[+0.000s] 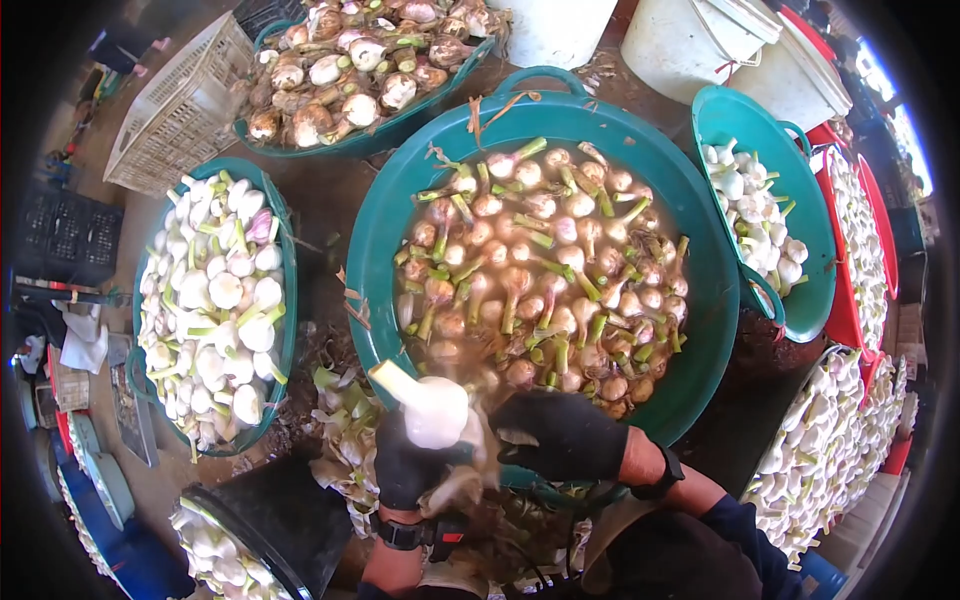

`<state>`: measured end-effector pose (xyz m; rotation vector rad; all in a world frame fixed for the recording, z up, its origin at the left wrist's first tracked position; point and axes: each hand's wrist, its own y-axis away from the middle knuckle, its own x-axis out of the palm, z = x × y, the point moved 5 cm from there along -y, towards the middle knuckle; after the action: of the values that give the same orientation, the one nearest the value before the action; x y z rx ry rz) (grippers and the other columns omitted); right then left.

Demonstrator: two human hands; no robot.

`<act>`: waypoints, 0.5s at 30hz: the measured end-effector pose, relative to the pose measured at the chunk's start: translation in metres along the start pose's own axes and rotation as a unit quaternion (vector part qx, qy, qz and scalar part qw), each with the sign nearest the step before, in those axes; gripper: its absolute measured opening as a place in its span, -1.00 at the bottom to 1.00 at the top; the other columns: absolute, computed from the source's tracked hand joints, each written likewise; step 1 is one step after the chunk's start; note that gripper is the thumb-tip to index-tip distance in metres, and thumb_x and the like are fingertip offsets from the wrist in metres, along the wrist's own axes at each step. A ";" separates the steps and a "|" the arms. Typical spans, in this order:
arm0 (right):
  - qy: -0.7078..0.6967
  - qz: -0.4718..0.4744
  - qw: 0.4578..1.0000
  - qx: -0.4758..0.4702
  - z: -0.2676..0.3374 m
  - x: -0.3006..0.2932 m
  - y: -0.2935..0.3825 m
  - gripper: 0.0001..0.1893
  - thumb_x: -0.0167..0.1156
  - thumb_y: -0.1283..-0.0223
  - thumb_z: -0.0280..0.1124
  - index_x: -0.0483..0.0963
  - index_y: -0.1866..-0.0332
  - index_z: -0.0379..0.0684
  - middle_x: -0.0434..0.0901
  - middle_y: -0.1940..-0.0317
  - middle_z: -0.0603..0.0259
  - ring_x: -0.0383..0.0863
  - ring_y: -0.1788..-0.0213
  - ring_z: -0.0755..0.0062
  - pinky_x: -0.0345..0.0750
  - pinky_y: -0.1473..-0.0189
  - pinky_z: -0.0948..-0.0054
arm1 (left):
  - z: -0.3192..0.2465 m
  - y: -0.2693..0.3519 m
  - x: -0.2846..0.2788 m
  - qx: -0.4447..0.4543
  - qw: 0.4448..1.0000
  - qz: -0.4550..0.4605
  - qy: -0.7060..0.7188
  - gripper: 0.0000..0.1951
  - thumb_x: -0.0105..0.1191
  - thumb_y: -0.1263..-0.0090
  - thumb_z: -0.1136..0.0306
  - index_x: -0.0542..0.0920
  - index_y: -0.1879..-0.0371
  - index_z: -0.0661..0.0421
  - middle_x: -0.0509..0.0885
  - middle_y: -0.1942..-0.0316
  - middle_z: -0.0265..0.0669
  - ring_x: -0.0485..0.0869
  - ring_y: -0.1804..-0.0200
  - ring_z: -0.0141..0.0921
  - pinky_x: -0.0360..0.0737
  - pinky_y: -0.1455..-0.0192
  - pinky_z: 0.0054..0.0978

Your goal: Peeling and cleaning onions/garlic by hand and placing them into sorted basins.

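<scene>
My left hand, in a black glove, holds a peeled white garlic bulb whose cut stem points up and left. My right hand, also gloved in black, is close beside it with curled fingers. Blurred garlic skin hangs between the hands; whether the right fingers grip it is unclear. Both hands are over the near rim of a large round green tub. Many unpeeled garlic bulbs with cut green stems sit in its murky brown water.
An oval green tub heaped with white garlic stands left; another green tub is right. Dirty bulbs fill a tub behind. Peelings lie near my left hand. White buckets, a plastic crate and a black bucket stand around.
</scene>
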<state>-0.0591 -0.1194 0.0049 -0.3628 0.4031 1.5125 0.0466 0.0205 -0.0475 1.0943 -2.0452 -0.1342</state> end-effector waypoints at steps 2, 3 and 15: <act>0.021 -0.080 0.991 0.106 0.010 -0.027 -0.011 -0.62 0.30 0.02 -0.20 0.47 0.12 -0.17 0.58 0.37 0.07 0.60 0.36 0.01 0.52 0.32 0.20 | -0.005 0.006 -0.002 0.014 0.986 -0.008 -0.165 -0.73 0.14 -0.23 0.42 0.56 0.11 0.25 0.67 0.25 -0.21 0.67 0.19 -0.40 0.63 0.18 -0.45; 0.018 -0.078 0.992 0.101 0.017 -0.028 -0.014 -0.62 0.30 0.02 -0.20 0.47 0.12 -0.17 0.58 0.37 0.07 0.60 0.36 0.01 0.52 0.32 0.20 | -0.010 0.011 -0.003 0.026 0.945 -0.016 -0.326 -0.75 0.10 -0.26 0.42 0.55 0.12 0.28 0.67 0.25 -0.19 0.66 0.18 -0.38 0.64 0.18 -0.44; -0.184 -0.170 0.959 0.133 0.005 -0.023 -0.006 -0.74 0.34 0.05 -0.28 0.56 0.31 -0.22 0.61 0.49 0.10 0.62 0.50 0.32 0.52 0.41 0.42 | 0.053 0.025 0.001 -0.100 0.974 0.126 -0.162 -0.24 0.31 -0.08 0.10 0.29 -0.25 0.13 0.49 -0.09 -0.23 0.52 -0.08 -0.32 0.54 -0.06 -0.28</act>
<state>-0.0538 -0.1377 0.0200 0.0644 0.2282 1.1373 -0.0066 0.0216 -0.0724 0.7158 -2.3818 -0.4025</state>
